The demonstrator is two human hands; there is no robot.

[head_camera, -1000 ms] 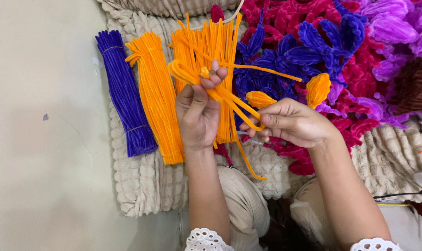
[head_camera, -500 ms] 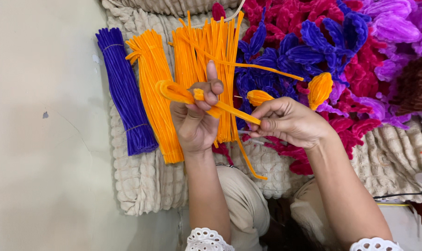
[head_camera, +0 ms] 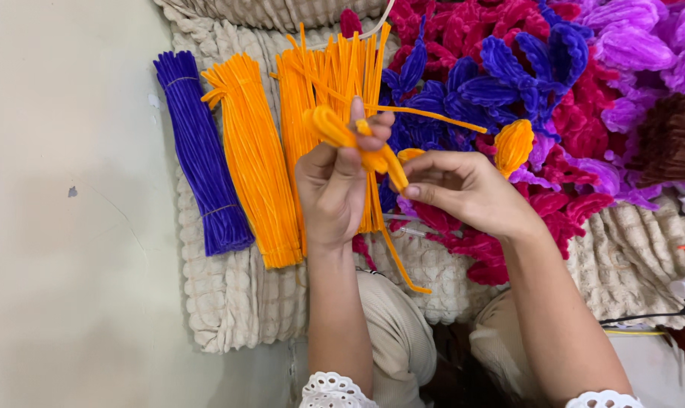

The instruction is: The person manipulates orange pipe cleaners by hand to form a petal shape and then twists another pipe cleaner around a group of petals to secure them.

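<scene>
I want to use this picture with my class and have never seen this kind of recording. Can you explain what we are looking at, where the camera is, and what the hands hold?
The camera sits on a person's head and looks down at their own two bare hands. The left hand and right hand together grip a bent orange pipe cleaner piece. Below lies a cream textured mat with a purple bundle, orange bundles and finished fuzzy flowers in blue, red and violet.
</scene>
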